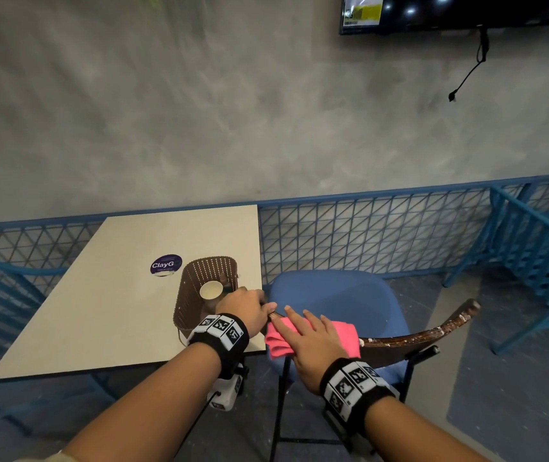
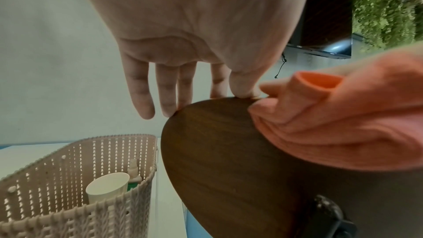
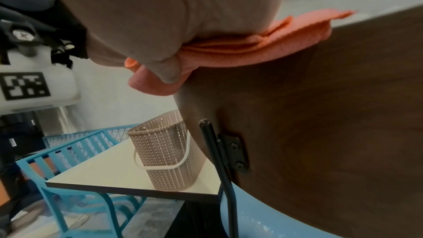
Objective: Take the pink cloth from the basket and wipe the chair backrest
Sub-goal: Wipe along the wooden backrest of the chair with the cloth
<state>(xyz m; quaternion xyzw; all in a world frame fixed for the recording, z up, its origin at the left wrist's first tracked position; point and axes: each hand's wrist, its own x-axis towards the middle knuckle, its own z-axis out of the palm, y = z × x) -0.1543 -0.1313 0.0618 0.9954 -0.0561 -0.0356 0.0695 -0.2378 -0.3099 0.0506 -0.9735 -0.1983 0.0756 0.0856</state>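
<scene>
The right hand (image 1: 306,341) lay flat on the folded pink cloth (image 1: 343,335), its fingers straight and pressing the cloth onto the top edge of the curved dark wooden chair backrest (image 1: 433,335), the thumb tucked under the fabric in the right wrist view. The left hand (image 1: 243,308) steadied the backrest's left end, fingers (image 2: 142,97) draped over the edge and thumb pinching it from the near side.

The wipe seemed under way at the left end. To do it well, the palm should keep even pressure and draw the cloth rightward along the whole edge, then down both faces, while the left hand holds the chair steady. The white flecks along the rim may need firmer rubbing.

The perforated brown plastic basket (image 1: 206,291) stood on the cream surface (image 1: 100,311) just beside the left hand, holding a white paper cup (image 1: 211,290) and a small bottle (image 2: 133,173); a careless elbow could knock it. Blue metal railing (image 1: 366,235) ran behind the blue padded seat (image 1: 333,295).
</scene>
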